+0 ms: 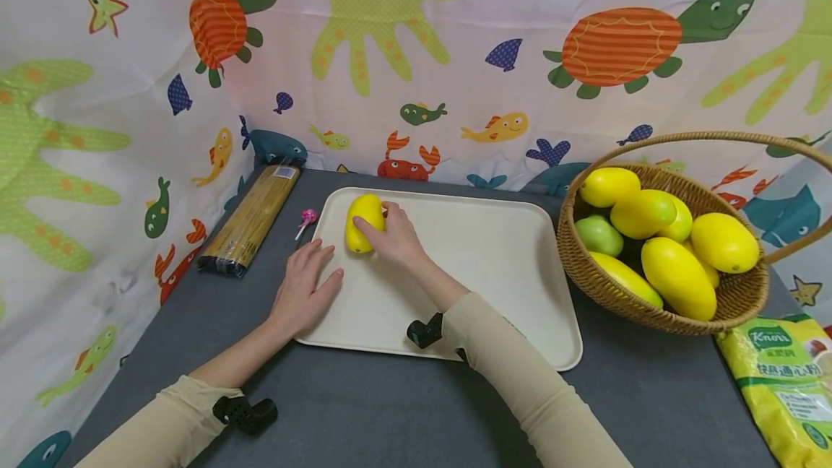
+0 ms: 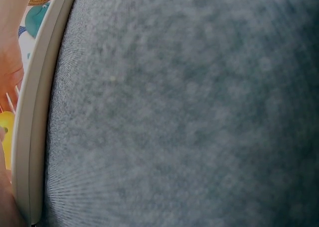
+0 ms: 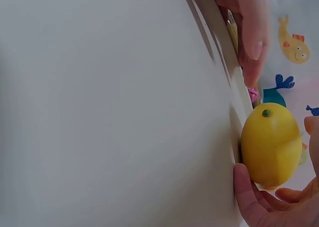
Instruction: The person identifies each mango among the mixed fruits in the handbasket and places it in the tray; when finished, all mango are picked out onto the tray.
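A yellow lemon (image 1: 366,223) lies at the far left of a cream tray (image 1: 494,266). My right hand (image 1: 398,238) grips it, thumb on the near side and fingers round the far side. In the right wrist view the lemon (image 3: 271,145) shows a green stem end, with fingertips (image 3: 244,179) against its lower side. Over the tray's left rim rests my left hand (image 1: 302,293), fingers spread and relaxed, holding nothing, a little apart from the lemon. Mostly tray rim (image 2: 37,107) and grey cloth fill the left wrist view.
A wicker basket (image 1: 585,287) of yellow fruit and a green one stands right of the tray. A yellow Knorr bag (image 1: 780,381) lies at front right. To the left are a pack of dry noodles (image 1: 250,219) and a pink lollipop (image 1: 308,217). A printed curtain (image 1: 416,56) hangs behind.
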The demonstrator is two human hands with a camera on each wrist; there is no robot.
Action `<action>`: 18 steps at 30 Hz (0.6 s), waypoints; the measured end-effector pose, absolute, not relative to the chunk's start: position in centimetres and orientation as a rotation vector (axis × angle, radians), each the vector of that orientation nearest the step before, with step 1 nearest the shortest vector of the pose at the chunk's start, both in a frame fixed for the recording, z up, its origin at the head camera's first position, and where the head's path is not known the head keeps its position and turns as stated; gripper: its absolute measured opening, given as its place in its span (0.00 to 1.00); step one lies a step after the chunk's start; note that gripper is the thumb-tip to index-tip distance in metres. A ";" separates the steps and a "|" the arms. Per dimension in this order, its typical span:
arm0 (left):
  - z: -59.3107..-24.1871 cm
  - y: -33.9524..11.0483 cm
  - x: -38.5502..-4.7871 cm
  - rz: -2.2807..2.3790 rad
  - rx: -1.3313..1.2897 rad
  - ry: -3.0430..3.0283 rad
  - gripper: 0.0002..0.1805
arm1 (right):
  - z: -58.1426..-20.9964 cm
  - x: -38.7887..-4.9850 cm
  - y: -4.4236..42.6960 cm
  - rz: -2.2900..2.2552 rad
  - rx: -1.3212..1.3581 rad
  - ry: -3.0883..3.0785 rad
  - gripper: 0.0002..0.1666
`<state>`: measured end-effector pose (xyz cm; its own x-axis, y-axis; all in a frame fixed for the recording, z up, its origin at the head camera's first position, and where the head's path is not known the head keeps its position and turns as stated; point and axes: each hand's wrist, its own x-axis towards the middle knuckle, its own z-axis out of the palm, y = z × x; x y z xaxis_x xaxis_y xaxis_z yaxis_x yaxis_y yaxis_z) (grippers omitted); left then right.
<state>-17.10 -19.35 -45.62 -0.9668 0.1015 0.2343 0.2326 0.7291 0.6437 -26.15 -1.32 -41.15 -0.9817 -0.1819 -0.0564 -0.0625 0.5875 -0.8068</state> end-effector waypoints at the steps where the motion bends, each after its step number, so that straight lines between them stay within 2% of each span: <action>1: -45.6 -19.4 -17.1 -1.068 -0.272 -2.740 0.29 | -41.1 -26.2 -1.2 -1.352 -0.212 2.680 0.44; 11: -45.8 -19.7 -17.6 -1.199 -0.302 -2.607 0.22 | -40.8 -25.8 0.3 -1.320 -0.277 2.687 0.44; 18: -45.3 -20.3 -17.5 -1.293 -0.253 -2.619 0.20 | -39.2 -24.3 2.6 -1.250 -0.389 2.673 0.42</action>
<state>-17.54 -20.28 -45.32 -0.9634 0.0607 0.2612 0.2443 0.6006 0.7613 -24.26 2.57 -39.22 -0.9524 -0.3023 -0.0385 -0.1643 0.6159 -0.7705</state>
